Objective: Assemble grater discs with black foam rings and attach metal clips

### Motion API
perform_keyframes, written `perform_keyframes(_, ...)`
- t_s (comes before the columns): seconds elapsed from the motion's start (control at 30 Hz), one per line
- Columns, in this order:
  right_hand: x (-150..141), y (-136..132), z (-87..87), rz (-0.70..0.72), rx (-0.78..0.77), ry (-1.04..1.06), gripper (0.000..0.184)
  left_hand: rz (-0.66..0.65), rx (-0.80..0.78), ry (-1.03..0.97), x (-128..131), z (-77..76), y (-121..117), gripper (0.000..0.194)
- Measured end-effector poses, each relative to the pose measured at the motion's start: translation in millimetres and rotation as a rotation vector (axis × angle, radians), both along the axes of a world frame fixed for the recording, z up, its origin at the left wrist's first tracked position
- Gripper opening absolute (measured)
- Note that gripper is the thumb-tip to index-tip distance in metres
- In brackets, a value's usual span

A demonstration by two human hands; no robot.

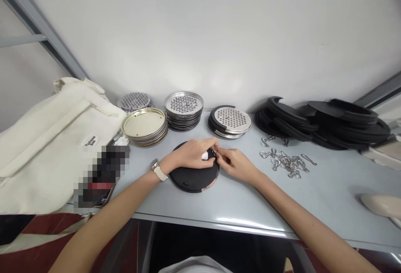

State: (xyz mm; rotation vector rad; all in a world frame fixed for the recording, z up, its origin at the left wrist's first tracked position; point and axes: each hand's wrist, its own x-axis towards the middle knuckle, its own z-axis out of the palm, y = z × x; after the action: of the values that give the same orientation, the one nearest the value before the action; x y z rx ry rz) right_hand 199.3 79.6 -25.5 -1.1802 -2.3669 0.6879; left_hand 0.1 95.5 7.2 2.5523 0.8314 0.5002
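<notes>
Closely, left hand (196, 153) meets right hand (233, 162) at a black disc (192, 176).

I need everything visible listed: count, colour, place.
table: one, grey, beneath
wall: one, white, behind
posts: two, grey, sides
floor: one, red, below
bag: one, cream, left
blurred item: one, dark, left
plates: one stack, gold-topped, left
graters: three visible, silver, back
pieces: many, black, back right
clips: many, silver, right
unclear items: some, beige, right
disc: one, black, centre
watch: one, cream, left wrist
left hand: one, on disc
right hand: one, at disc edge
</notes>
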Motion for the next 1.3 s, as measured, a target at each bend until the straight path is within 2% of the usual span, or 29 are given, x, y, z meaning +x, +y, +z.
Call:
perform_keyframes(0.2,0.3,-0.7,-0.9,-0.002,-0.009,0.019,0.027,0.018,-0.039,-0.02,-0.1,-2.5,1.5,0.031)
perform_keyframes(0.7,0.5,-1.9,-1.3,0.009,-0.002,0.011,0.027,0.004,-0.05,-0.012,-0.2,-1.0,2.3,0.03)
perform_keyframes(0.97,2.6,3.2,2.2,0.035,0.066,-0.046,0.022,-0.01,-0.039,-0.004,0.6,1.5,1.2,0.026)
perform_keyframes(1.3,5.3,8.7,3.4,0.06,-0.099,0.052,0.024,-0.003,-0.03,-0.016,-0.2,0.8,1.8,0.023)
